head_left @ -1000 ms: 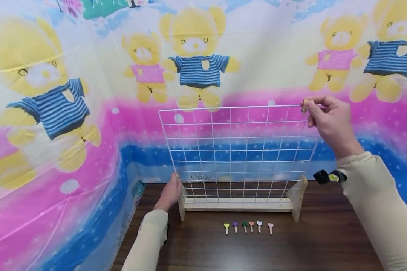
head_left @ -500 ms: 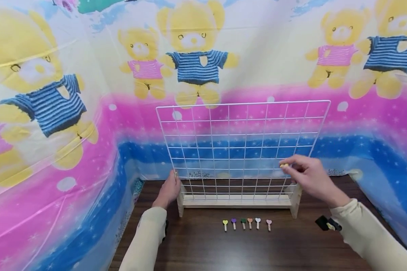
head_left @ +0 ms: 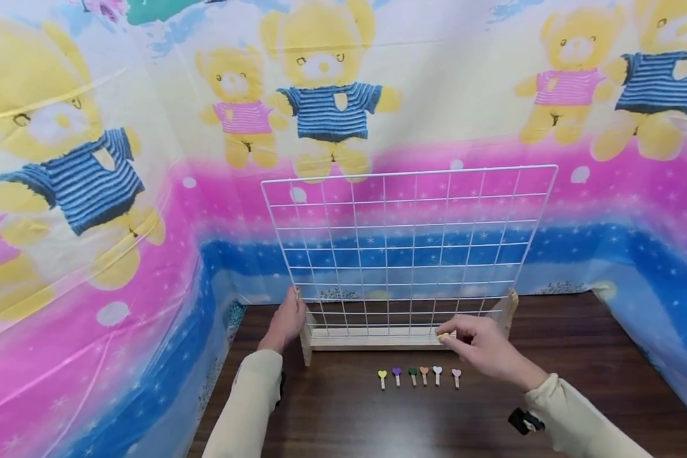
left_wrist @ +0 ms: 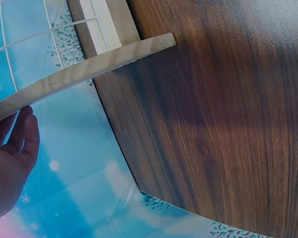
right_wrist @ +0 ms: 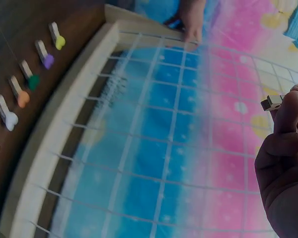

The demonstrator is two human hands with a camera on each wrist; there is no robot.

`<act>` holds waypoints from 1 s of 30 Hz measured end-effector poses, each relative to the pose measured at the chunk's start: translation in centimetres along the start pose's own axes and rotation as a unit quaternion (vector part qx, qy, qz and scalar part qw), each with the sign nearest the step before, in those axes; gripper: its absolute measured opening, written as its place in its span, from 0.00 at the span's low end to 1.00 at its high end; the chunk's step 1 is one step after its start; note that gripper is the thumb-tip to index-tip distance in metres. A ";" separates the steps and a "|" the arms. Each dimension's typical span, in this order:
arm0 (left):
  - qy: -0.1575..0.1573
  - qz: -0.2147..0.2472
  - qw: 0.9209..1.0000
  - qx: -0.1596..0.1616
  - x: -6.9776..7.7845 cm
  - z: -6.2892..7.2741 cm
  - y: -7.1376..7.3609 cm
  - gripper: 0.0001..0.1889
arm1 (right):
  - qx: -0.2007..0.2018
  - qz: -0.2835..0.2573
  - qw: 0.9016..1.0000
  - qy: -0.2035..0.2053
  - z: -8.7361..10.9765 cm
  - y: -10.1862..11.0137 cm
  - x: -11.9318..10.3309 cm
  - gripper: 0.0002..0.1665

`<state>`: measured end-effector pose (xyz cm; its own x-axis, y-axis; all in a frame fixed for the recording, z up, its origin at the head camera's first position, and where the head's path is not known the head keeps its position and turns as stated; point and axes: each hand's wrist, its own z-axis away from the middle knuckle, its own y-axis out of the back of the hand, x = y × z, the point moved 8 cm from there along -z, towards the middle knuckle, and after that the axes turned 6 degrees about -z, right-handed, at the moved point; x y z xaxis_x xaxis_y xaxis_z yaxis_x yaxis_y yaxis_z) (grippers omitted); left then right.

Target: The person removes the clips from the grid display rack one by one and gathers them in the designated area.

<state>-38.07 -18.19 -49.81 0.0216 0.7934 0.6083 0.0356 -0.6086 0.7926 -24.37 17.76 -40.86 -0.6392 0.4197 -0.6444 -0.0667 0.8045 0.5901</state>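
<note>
In the head view my right hand (head_left: 481,346) pinches a small wooden clothespin (right_wrist: 272,102) between thumb and fingertips. A yellow-orange bit of it (head_left: 443,335) shows in front of the grid's lower right part. My left hand (head_left: 286,320) holds the upper end of the left wooden side piece (left_wrist: 84,72) of the stand. Its outer fingers (left_wrist: 32,136) lie against the outside of that piece; the thumb is hidden in the left wrist view. A white wire grid (head_left: 412,247) stands upright in the wooden base (head_left: 378,347).
On the brown table (head_left: 343,420), in front of the base, lies a row of heart-topped clothespins, among them a yellow-green one (head_left: 382,376), a purple one (head_left: 397,374) and a pink one (head_left: 456,375). A printed bear cloth (head_left: 452,95) hangs behind.
My right hand has come down and left from the grid's top right corner to its lower right, with the clothespin still pinched. My left hand has stayed at the side piece.
</note>
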 end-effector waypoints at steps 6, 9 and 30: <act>-0.002 -0.002 1.000 -0.002 -0.1 0.0 -0.1 0.10 | -0.016 0.004 1.000 -0.022 1.0 -1.5 1.2 0.09; -0.003 -0.002 1.000 -0.001 -0.1 0.0 -0.1 0.11 | -0.023 -0.004 0.999 -0.024 1.3 -1.9 1.7 0.07; 0.009 -0.005 1.000 0.003 -0.4 -0.4 -0.3 0.11 | 0.006 -0.007 0.996 -0.094 3.0 -0.6 5.2 0.07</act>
<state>-38.45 -18.33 -50.29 0.0041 0.7997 0.6004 0.0412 -0.6001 0.7989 -25.39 20.75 -46.00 -0.4838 0.4791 -0.7324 -0.0651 0.8149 0.5760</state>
